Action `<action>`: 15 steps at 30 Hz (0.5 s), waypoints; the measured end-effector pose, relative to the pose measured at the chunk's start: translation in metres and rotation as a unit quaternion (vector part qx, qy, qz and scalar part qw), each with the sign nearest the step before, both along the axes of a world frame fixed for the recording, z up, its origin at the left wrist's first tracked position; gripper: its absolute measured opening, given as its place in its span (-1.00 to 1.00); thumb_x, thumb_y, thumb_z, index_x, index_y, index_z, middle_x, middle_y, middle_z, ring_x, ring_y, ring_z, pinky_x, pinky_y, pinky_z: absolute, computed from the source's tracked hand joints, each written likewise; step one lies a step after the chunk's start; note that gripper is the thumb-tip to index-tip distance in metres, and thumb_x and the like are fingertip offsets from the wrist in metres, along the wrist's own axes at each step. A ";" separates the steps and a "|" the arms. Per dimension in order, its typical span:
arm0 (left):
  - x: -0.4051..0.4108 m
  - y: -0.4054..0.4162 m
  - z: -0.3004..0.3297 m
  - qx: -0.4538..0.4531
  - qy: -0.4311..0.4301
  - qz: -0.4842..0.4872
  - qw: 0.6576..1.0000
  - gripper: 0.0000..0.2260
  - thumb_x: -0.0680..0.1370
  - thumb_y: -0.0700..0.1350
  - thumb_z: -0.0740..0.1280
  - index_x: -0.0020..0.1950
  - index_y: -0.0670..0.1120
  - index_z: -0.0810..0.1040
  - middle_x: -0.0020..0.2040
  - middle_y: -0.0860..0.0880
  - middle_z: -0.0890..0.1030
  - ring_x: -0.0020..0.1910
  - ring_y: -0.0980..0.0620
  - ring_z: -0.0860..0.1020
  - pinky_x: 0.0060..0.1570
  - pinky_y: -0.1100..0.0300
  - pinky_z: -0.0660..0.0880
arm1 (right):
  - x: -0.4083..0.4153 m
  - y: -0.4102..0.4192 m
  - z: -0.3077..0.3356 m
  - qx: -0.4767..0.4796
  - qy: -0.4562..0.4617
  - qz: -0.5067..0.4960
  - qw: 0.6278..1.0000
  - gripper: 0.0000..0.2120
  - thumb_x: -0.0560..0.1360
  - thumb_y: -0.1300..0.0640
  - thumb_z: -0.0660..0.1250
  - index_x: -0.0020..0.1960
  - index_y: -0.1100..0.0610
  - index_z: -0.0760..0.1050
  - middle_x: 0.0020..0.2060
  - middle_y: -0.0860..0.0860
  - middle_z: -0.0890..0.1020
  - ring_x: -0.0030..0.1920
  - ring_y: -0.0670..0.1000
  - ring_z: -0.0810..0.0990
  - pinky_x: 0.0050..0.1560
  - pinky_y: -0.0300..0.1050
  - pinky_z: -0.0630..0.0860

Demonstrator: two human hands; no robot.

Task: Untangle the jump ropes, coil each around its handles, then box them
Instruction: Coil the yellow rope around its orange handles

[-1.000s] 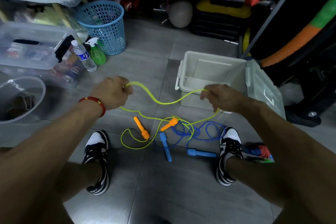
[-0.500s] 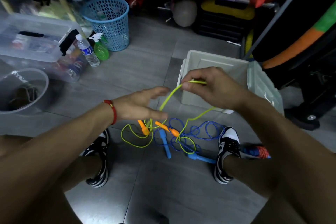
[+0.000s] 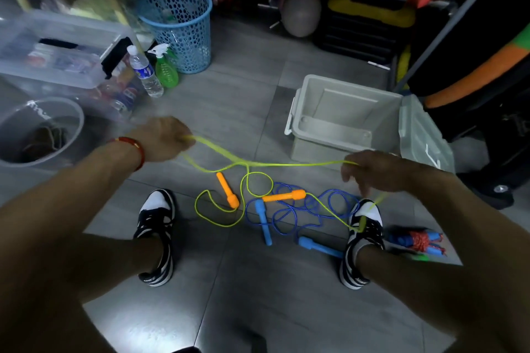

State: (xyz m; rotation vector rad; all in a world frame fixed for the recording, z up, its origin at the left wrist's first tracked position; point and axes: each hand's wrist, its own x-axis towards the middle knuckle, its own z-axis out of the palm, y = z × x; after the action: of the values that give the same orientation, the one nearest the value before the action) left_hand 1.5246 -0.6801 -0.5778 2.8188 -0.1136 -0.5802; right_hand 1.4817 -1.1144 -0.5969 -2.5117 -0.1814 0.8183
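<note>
Far left of frame: clear round tub (image 3: 43, 129) on the grey tile floor (image 3: 258, 295), clear storage bin (image 3: 57, 51) above it in the upper left. Water bottle (image 3: 144, 71) and green spray bottle (image 3: 165, 67) stand just beside a blue mesh basket (image 3: 179, 28). Left hand (image 3: 160, 137), red wristband (image 3: 134, 146) on the wrist, left of centre, fingers curled round the yellow-green rope (image 3: 286, 164); that end is motion-blurred. Rope runs taut across mid-frame, off the floor. Below it, centre: the rest of the rope loops on the floor with its two orange handles (image 3: 228, 190), tangled with the blue rope (image 3: 315, 206) and its blue handles (image 3: 263, 222), all between the two black-and-white shoes (image 3: 156, 235). Right of centre: right hand (image 3: 372, 170) pinches the rope at thumb and forefinger, other fingers loosely spread downward; rope drops from it across the right shoe. Grey box (image 3: 344, 120) sits open above the right hand, upper right, lid (image 3: 424, 135) hanging at its right side. Lower right: a coiled red rope bundle (image 3: 418, 242) with blue handles beside the right shoe.
</note>
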 end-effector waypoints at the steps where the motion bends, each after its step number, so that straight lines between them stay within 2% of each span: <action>1: -0.010 -0.010 -0.004 0.028 0.021 -0.034 0.999 -0.66 0.59 -0.05 0.37 0.34 -0.12 0.55 0.32 -0.17 0.56 0.35 -0.10 0.50 0.32 0.18 0.32 | -0.001 0.008 0.005 0.032 -0.038 -0.004 0.999 -0.72 0.64 0.17 0.21 -0.21 0.01 0.55 -0.39 0.08 0.53 -0.42 0.14 0.61 -0.34 -0.07 0.55; 3: -0.030 -0.036 -0.003 -0.018 0.039 -0.103 0.994 -0.36 0.56 0.02 0.41 0.58 -0.04 0.23 0.53 -0.11 0.34 0.50 -0.05 0.33 0.37 0.28 0.21 | -0.003 0.035 0.023 0.065 -0.115 0.048 0.990 -0.72 0.64 -0.06 0.20 -0.16 0.00 0.56 -0.35 0.00 0.55 -0.36 0.11 0.61 -0.31 -0.17 0.53; 5: -0.047 -0.063 0.003 -0.141 0.050 -0.157 0.976 -0.26 0.53 0.10 0.43 0.62 0.11 0.11 0.57 0.07 0.27 0.52 0.11 0.27 0.39 0.32 0.21 | -0.009 0.065 0.043 0.065 -0.168 0.129 0.975 -0.67 0.61 -0.21 0.16 -0.12 -0.04 0.56 -0.32 -0.09 0.57 -0.26 -0.05 0.59 -0.18 -0.17 0.49; 6: -0.053 -0.076 0.008 -0.210 0.077 -0.162 0.961 -0.25 0.52 0.13 0.43 0.60 0.19 0.11 0.55 0.17 0.28 0.49 0.20 0.28 0.38 0.31 0.26 | -0.012 0.079 0.053 0.075 -0.184 0.144 0.969 -0.69 0.62 -0.19 0.17 -0.09 -0.04 0.57 -0.32 -0.13 0.57 -0.25 -0.14 0.56 -0.14 -0.19 0.47; 8: -0.059 -0.096 0.018 -0.313 0.142 -0.150 0.927 -0.38 0.52 0.14 0.42 0.53 0.26 0.24 0.44 0.25 0.42 0.41 0.31 0.37 0.33 0.27 0.39 | -0.017 0.099 0.064 0.100 -0.226 0.148 0.958 -0.74 0.64 -0.12 0.21 -0.04 -0.02 0.59 -0.30 -0.15 0.59 -0.22 -0.15 0.55 -0.13 -0.24 0.44; 9: -0.058 -0.102 0.019 -0.338 0.159 -0.151 0.915 -0.54 0.55 0.11 0.40 0.44 0.23 0.38 0.35 0.21 0.53 0.35 0.25 0.46 0.30 0.19 0.46 | -0.019 0.107 0.069 0.112 -0.253 0.142 0.951 -0.74 0.64 -0.12 0.22 -0.04 0.00 0.59 -0.29 -0.12 0.61 -0.22 -0.11 0.55 -0.16 -0.24 0.44; 11: -0.048 -0.107 0.023 -0.340 0.134 -0.176 0.914 -0.85 0.62 0.07 0.31 0.13 0.09 0.61 0.08 0.06 0.70 0.16 -0.08 0.63 0.23 -0.13 0.52 | -0.015 0.108 0.071 0.129 -0.285 0.121 0.942 -0.73 0.63 -0.12 0.25 -0.10 0.02 0.58 -0.35 -0.08 0.57 -0.27 -0.10 0.52 -0.24 -0.30 0.39; 12: -0.040 -0.105 0.026 -0.332 0.106 -0.179 0.920 -0.83 0.64 0.03 0.28 -0.01 0.03 0.63 -0.05 0.01 0.72 0.05 -0.13 0.66 0.20 -0.17 0.51 | -0.011 0.101 0.068 0.126 -0.283 0.114 0.944 -0.73 0.62 -0.11 0.28 -0.13 0.03 0.56 -0.38 -0.09 0.53 -0.30 -0.12 0.49 -0.27 -0.34 0.34; 13: -0.030 -0.098 0.030 -0.318 0.075 -0.172 0.929 -0.80 0.66 -0.03 0.26 -0.08 -0.01 0.63 -0.12 -0.01 0.72 -0.04 -0.08 0.67 0.18 -0.12 0.52 | -0.006 0.090 0.062 0.109 -0.268 0.117 0.950 -0.74 0.61 -0.10 0.30 -0.18 0.02 0.53 -0.41 -0.10 0.49 -0.33 -0.14 0.46 -0.28 -0.34 0.31; 15: -0.010 -0.080 0.038 -0.291 0.007 -0.134 0.947 -0.78 0.66 -0.14 0.26 -0.12 -0.07 0.64 -0.18 -0.02 0.70 -0.13 0.03 0.64 0.12 -0.02 0.54 | 0.004 0.061 0.041 0.037 -0.214 0.130 0.967 -0.74 0.59 -0.05 0.33 -0.25 0.01 0.50 -0.39 -0.09 0.51 -0.31 -0.18 0.48 -0.22 -0.22 0.35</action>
State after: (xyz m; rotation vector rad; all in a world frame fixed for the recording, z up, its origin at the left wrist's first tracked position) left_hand 1.5144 -0.7600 -0.5400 2.2351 -0.5729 -0.5157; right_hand 1.4860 -1.0536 -0.5563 -2.5928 -0.6840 0.3372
